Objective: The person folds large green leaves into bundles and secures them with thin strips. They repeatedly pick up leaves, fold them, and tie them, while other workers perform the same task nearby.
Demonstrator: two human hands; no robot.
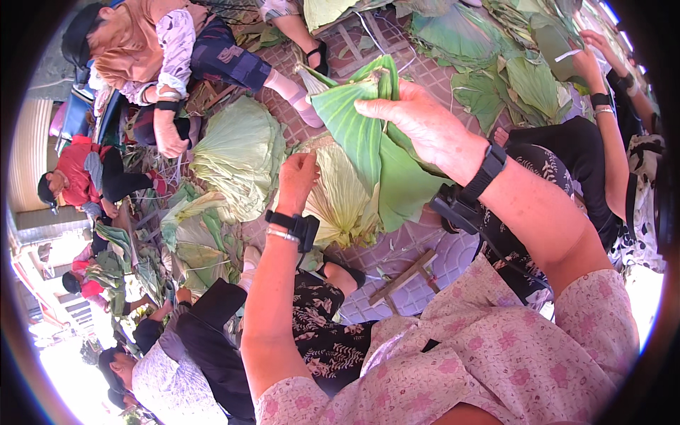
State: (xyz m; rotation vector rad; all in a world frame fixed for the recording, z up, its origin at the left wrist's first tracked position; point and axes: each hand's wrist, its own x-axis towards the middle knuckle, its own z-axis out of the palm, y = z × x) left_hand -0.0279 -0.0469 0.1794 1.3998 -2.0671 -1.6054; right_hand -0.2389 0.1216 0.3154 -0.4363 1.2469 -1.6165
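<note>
My right hand (419,119) grips large green leaves (353,119) near their gathered upper end, thumb across the front. The leaves look like lotus leaves and hang down in folds. To their left, my left hand (298,178) is raised with its fingers curled together; whether something thin is between the fingertips cannot be told. Below and behind both hands, a fan-shaped pile of pale yellow-green dried leaves (334,196) lies on the paved ground. A second pale pile (239,154) lies further left. Both my wrists wear black straps with small devices.
A wooden frame (406,279) stands on the pink paving close before me. Several people sit around, one (154,64) at the upper left and one whose hands (595,56) hold leaves at the upper right. More green leaf piles (462,37) lie at the top. A cable runs along my right arm.
</note>
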